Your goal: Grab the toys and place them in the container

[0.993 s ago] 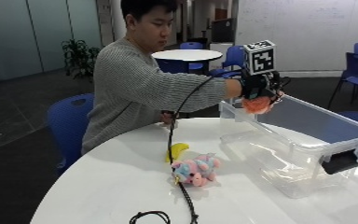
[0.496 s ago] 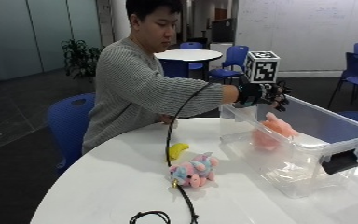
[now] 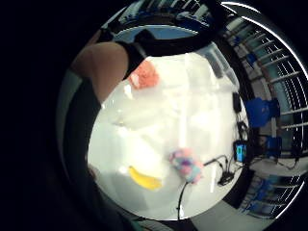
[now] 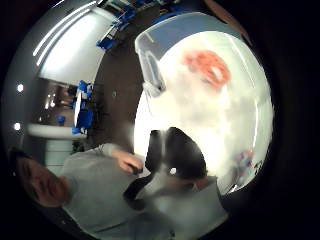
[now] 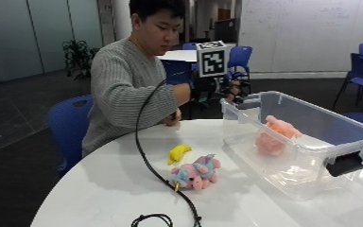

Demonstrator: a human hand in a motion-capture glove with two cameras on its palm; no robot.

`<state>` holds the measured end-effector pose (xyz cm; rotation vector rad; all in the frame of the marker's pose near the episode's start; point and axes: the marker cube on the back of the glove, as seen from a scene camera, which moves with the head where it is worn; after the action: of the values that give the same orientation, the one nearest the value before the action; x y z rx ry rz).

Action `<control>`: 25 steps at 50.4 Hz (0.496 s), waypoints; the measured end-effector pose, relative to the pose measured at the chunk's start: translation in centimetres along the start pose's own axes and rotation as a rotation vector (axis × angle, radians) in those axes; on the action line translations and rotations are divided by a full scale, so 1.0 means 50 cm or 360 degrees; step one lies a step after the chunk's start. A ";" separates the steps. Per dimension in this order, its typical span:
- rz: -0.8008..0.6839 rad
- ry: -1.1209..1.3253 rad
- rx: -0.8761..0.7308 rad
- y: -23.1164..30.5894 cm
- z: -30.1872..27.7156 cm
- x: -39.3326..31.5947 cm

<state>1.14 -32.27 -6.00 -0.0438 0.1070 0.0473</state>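
- container (image 5: 307, 156): clear plastic, rectangular, with dark latches at its ends; set on the right part of the white round tabletop (image 5: 93, 189). its far corner is cut off at the edge of the outside view.
- pink plush toy (image 5: 274, 135): soft, fuzzy, lumpy in shape; lodged inside the container near its back wall, leaning against that wall. its face and limbs cannot be made out. in the palm views it is seen as an orange-pink blur (image 3: 144, 76) (image 4: 207, 67) through the plastic.
- pastel plush toy (image 5: 195, 172): pink, blue and purple, soft-piled; laid on its side on the tabletop, to the left of the container, long axis running roughly from left to right. a black cable is passed just beside it.
- yellow banana toy (image 5: 178, 153): smooth, curved, small; laid flat on the tabletop just behind the pastel plush toy, one tip pointed towards the person.
- right hand (image 5: 232, 90): black-gloved, held above the near rim of the container, nothing carried. the grip is largely hidden; whether the fingers are spread or curled cannot be told.
- bare hand (image 5: 171, 118): rested at the tabletop edge, partly hidden by the sleeve.
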 end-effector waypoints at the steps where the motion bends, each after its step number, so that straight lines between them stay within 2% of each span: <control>1: 0.0010 0.0016 0.0004 0.017 -0.003 0.010; 15: 0.0165 0.0174 -0.0021 0.142 0.018 0.072; 25: 0.0149 0.0191 -0.0087 0.210 0.093 0.082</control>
<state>5.16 -21.39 -2.25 -0.0965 0.2279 0.1411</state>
